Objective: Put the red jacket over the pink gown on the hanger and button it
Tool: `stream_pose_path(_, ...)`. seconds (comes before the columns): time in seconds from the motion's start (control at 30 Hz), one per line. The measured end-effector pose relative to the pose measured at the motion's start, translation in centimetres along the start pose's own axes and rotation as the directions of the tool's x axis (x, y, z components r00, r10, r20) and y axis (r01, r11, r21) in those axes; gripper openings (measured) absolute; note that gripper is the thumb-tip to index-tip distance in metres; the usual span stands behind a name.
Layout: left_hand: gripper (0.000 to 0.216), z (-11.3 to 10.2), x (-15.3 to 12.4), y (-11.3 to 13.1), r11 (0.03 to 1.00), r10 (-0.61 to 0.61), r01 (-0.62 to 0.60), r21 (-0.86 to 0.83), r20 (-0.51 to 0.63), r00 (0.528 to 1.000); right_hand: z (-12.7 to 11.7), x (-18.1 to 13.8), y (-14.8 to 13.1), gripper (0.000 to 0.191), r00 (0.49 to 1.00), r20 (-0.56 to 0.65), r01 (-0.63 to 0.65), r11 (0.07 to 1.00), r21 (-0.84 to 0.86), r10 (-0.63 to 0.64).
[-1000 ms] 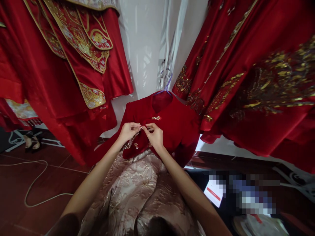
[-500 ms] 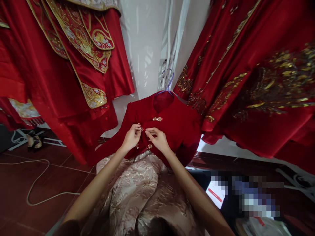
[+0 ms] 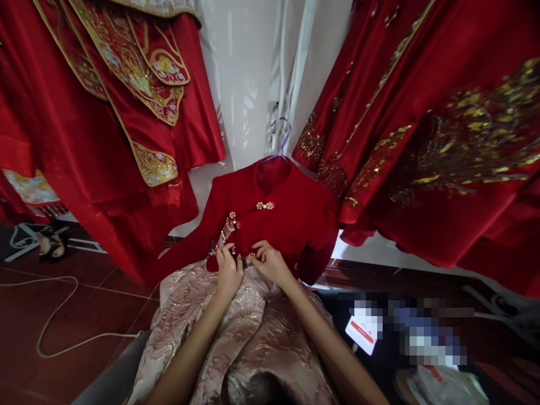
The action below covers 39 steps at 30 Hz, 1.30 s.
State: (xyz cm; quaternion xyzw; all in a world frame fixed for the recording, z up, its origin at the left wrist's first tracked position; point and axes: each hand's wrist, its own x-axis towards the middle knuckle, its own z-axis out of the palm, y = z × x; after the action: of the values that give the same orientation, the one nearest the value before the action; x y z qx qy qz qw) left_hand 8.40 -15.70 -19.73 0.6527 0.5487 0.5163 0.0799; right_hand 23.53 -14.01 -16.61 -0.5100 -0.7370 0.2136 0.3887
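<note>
1. We place the red jacket (image 3: 291, 219) at centre, sloping toward us on a purple hanger (image 3: 282, 145), its lower edge over patterned pale cloth (image 3: 244, 298).
2. At the jacket's lower front, our left hand (image 3: 230, 273) has bent fingers at the hem; our right hand (image 3: 272, 263) brings thumb and fingertips together beside it. We cannot tell whether either grips a fastener or only fabric.
3. Upper front of the jacket: a beaded clasp (image 3: 265, 206), apparently joined. Lower left of that, a beaded tassel (image 3: 228, 229) hangs close by our left fingers.
4. Risk, our judgement: the tassel strands could snag on those fingers, and a hard tug might loosen beads.
5. Risk: the front edges could be matched unevenly, since our fingers cover the hem. Pulling down might also drag the jacket askew on its hanger.
6. Left of the jacket: embroidered red garments (image 3: 122, 135), dark shoes (image 3: 50, 247) beyond, and a loose white cable (image 3: 57, 315) across the floor, a possible foot-catch.
7. Right of the jacket: sequinned red garments (image 3: 422, 219) crowd its sleeve, limiting elbow room.
8. Lower right of the jacket: a lit screen (image 3: 361, 331); pixelation hides its neighbours.
</note>
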Motion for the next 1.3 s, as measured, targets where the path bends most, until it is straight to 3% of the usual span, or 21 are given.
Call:
stream_pose_path(0.17, 0.031, 0.2, 0.2, -0.8, 0.99, -0.058, 0.066, -0.127, 0.059, 0.997, -0.6, 0.0, -0.3, 0.016, 0.999, 0.004, 0.034, 0.999, -0.007, -0.034)
stream_pose_path(0.3, 0.033, 0.3, 1.0, -1.1, 0.985, -0.114, 0.121, -0.123, 0.069, 0.991, -1.3, -0.1, -1.2, 0.016, 0.998, 0.001, 0.055, 0.998, 0.036, -0.055)
stream_pose_path(0.43, 0.032, 0.1, 1.7, -1.3, 0.995, -0.079, 0.085, -0.049, 0.118, 0.99, -2.0, -0.2, -2.0, 0.019, 0.998, 0.065, -0.017, 0.987, 0.157, 0.007)
stream_pose_path(0.53, 0.025, -0.4, 1.9, -1.2, 0.998, -0.048, 0.052, -0.035, 0.089, 0.995, -2.3, -0.2, -2.3, 0.025, 0.992, 0.107, -0.086, 0.966, 0.246, 0.061)
stream_pose_path(0.83, 0.026, -2.2, 0.7, 0.5, 0.969, -0.11, 0.127, -0.213, 0.093, 0.99, -3.3, -0.4, -4.0, 0.039, 0.956, 0.269, -0.247, 0.824, 0.51, 0.12)
stream_pose_path(1.1, 0.026, -2.1, -0.1, 0.2, 0.928, -0.175, 0.215, -0.304, 0.151, 0.973, -2.9, -0.4, -4.3, 0.04, 0.962, 0.249, -0.235, 0.807, 0.542, 0.113)
stream_pose_path(1.3, 0.025, -2.5, 0.0, 0.7, 0.899, -0.258, 0.243, -0.363, 0.008, 0.966, -2.4, -0.3, -3.7, 0.04, 0.981, 0.178, -0.153, 0.867, 0.475, 0.076)
